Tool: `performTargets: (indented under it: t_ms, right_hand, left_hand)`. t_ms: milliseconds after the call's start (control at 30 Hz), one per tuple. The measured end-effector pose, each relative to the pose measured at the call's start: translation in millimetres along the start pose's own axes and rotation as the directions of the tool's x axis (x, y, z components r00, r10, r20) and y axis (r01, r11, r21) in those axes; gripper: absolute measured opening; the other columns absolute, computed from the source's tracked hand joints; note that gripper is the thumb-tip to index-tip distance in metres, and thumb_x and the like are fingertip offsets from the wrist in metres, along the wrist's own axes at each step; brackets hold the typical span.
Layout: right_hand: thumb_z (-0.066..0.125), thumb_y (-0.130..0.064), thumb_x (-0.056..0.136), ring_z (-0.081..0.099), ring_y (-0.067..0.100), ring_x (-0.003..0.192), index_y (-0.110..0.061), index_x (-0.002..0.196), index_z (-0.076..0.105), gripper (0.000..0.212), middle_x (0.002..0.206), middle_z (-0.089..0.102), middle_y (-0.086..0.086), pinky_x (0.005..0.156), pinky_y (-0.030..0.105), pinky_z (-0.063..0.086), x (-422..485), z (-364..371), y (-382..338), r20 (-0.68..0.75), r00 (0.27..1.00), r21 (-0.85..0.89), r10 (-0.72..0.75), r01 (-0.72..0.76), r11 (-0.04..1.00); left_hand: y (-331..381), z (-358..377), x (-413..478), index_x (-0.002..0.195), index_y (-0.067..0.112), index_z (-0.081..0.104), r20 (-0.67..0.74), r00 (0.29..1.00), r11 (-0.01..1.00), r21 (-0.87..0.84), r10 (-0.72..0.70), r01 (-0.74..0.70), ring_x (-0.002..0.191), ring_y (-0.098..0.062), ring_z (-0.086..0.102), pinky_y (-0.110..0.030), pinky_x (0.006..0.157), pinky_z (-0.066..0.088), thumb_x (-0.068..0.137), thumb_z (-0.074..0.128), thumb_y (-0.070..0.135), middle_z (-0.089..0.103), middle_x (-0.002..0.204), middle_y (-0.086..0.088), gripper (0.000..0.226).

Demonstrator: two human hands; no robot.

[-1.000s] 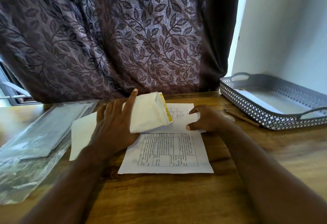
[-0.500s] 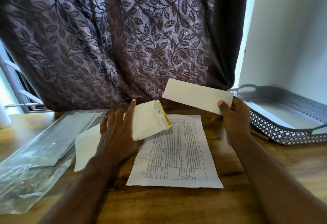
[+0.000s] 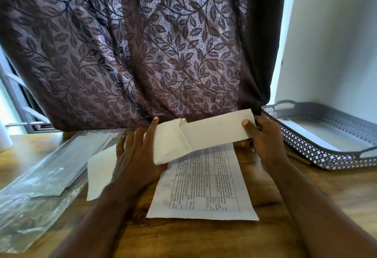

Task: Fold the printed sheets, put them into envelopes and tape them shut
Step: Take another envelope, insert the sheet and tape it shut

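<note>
Right hand (image 3: 265, 139) pinching right end of folded sheet (image 3: 216, 133), left end entering envelope (image 3: 171, 143) mouth | left hand (image 3: 136, 155) gripping envelope, forefinger raised | printed sheet (image 3: 204, 186) flat on counter (image 3: 183, 239) beneath | grey perforated tray (image 3: 318, 145) near right; plastic sleeve (image 3: 40, 176) left; front counter edge bare.

Your two bare forearms are uncovered as far as the frame shows, with no sleeve edge in view. Your left hand (image 3: 135, 155) and right hand (image 3: 265, 139) carry short, pale fingernails, bare of gloves.
</note>
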State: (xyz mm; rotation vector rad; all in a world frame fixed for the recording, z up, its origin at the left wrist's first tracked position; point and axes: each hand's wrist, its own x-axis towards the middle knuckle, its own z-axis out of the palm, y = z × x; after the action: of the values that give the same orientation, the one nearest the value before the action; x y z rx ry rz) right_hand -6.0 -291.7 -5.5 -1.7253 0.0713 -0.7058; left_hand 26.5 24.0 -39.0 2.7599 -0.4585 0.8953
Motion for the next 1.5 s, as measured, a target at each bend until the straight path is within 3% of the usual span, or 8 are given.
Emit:
performTargets:
  t_ms: [200,533,667,733,900,1133,1267,1500]
  right_hand:
    - [0.042,-0.015,0.107,0.059,0.02,0.05,-0.005,0.103,0.065,0.026,0.077,0.068,0.019,0.042,0.03,0.042,-12.4,23.6,-9.7,0.124,0.992,0.083,0.036,-0.047,0.995]
    - [0.055,-0.02,0.102,0.062,0.011,0.058,-0.014,0.093,0.064,0.014,0.08,0.069,0.003,0.044,0.015,0.044,-8.7,15.3,-19.6,0.036,0.995,-0.199,-0.094,0.1,0.975]
    - [0.065,-0.022,0.096,0.07,0.016,0.063,-0.022,0.091,0.066,0.005,0.081,0.072,-0.001,0.052,0.032,0.058,-11.7,16.3,-18.3,0.115,0.987,-0.225,-0.113,0.137,0.965]
    - [0.066,-0.022,0.095,0.071,0.015,0.066,-0.021,0.095,0.067,0.001,0.084,0.073,-0.002,0.051,0.028,0.057,-16.6,23.8,-19.2,0.172,0.979,-0.197,-0.113,0.147,0.969]
    - [0.051,-0.024,0.104,0.067,0.023,0.052,-0.017,0.081,0.064,0.028,0.067,0.07,0.008,0.049,0.031,0.051,-37.9,46.4,-22.5,0.371,0.921,-0.157,-0.119,0.188,0.97]
    - [0.059,-0.017,0.1,0.062,0.018,0.041,-0.012,0.101,0.071,0.014,0.089,0.076,-0.004,0.043,0.031,0.05,-28.6,35.7,-26.0,0.167,0.98,-0.102,-0.107,0.125,0.987]
    - [0.06,-0.014,0.099,0.067,0.026,0.048,-0.011,0.102,0.073,0.014,0.097,0.077,0.001,0.036,0.014,0.036,-37.0,36.3,-29.8,0.322,0.942,-0.077,-0.096,0.127,0.989]
    - [0.058,-0.032,0.1,0.067,0.023,0.05,-0.009,0.109,0.069,0.027,0.102,0.073,0.004,0.039,0.021,0.042,-47.6,49.7,-29.0,0.602,0.795,-0.137,0.074,0.011,0.991]
  left_hand:
    - [15.2,2.7,-0.8,0.159,0.027,0.012,-0.016,0.994,0.994,0.044,0.105,-0.105,0.129,-0.031,0.042,-0.061,0.11,0.029,0.055,0.068,0.083,0.044,0.14,-0.005,0.131]
    - [10.6,-0.9,0.8,0.159,0.023,0.01,-0.006,0.996,0.996,0.026,0.087,-0.087,0.128,-0.032,0.04,-0.062,0.109,0.029,0.054,0.075,0.077,0.042,0.142,-0.007,0.135]
    - [15.0,-0.4,0.7,0.159,0.024,0.009,0.006,0.992,0.991,0.041,0.129,-0.129,0.129,-0.031,0.039,-0.061,0.11,0.027,0.053,0.074,0.079,0.041,0.141,-0.006,0.136]
    - [16.7,-1.2,0.6,0.16,0.024,0.008,0.004,0.989,0.988,0.023,0.151,-0.151,0.129,-0.032,0.04,-0.061,0.109,0.029,0.054,0.074,0.08,0.041,0.141,-0.006,0.136]
    - [26.0,-1.6,-0.5,0.158,0.032,-0.002,0.032,0.98,0.979,-0.065,0.197,-0.194,0.131,-0.031,0.037,-0.06,0.109,0.031,0.06,0.061,0.086,0.034,0.146,-0.004,0.129]
    - [21.3,-0.1,0.5,0.159,0.024,0.009,-0.005,0.989,0.987,-0.054,0.148,-0.149,0.126,-0.031,0.043,-0.065,0.104,0.034,0.063,0.056,0.082,0.043,0.14,-0.006,0.121]
    - [22.6,-0.9,0.8,0.159,0.025,0.008,-0.003,0.995,0.994,-0.041,0.103,-0.103,0.126,-0.032,0.043,-0.065,0.105,0.032,0.064,0.048,0.082,0.043,0.138,-0.007,0.117]
    - [34.2,-1.7,-2.6,0.159,0.027,0.006,0.036,0.988,0.987,-0.047,0.153,-0.151,0.128,-0.032,0.039,-0.064,0.101,0.038,0.064,0.051,0.078,0.038,0.145,-0.007,0.117]
